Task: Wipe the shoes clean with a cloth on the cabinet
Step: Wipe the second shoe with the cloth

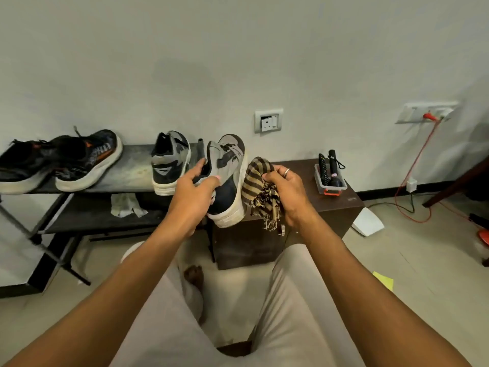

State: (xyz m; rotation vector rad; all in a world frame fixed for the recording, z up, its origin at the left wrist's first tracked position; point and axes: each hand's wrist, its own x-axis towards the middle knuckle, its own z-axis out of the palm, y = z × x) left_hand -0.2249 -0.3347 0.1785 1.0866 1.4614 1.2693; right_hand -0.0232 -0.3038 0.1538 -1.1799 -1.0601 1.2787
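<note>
Over the left front edge of the brown cabinet [246,247], the left hand [190,192] holds a grey shoe [227,165] in the air. Its thumb and fingers are curled round the shoe's opening near the heel. The toe points up toward the wall and the white sole faces right. Just to the right of that sole, above the cabinet's top, the right hand [285,192] grips a bunched brown-and-tan striped cloth [258,186]. The fingers are closed round the cloth and its fringe hangs below the fist. Whether the cloth touches the sole cannot be told. On the right part of the cabinet top stands a clear plastic container [318,178] with an orange clip at its near end. In it lie a black remote [323,165] and a black torch [334,168] side by side, both reaching past its far rim. Left of the cabinet runs a low black worktop [132,170]. The matching grey shoe [169,162] stands on the end nearest the cabinet, and a pair of black-and-orange shoes [87,160] sits farther left. A crumpled white rag [127,205] lies on the shelf beneath.
</note>
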